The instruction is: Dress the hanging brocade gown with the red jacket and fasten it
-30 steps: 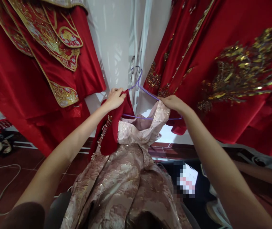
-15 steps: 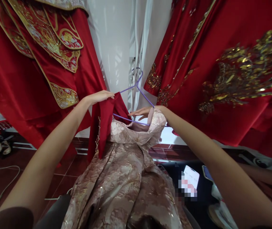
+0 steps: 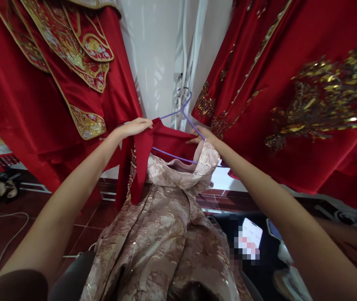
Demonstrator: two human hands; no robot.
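Observation:
A shiny pink-beige brocade dress hangs in front of me on a purple wire hanger. Over the hanger's left shoulder lies a plain red garment, whose cloth runs behind the hanger to the right. At its left shoulder, my left hand is closed on the red cloth. My right hand is behind the hanger's right arm, its fingers touching the red cloth's right end; the hanger and the dress strap partly cover it. A beaded fringe dangles at the left side of the red cloth.
Embroidered red gowns hang at left and right. A lit phone lies on a dark surface at lower right, beside a second phone. High-heeled shoes and a white cable are at left.
My right hand has moved up and to the right behind the hanger. The red cloth now stretches across behind the hanger to that hand. My left hand stays at the left shoulder.

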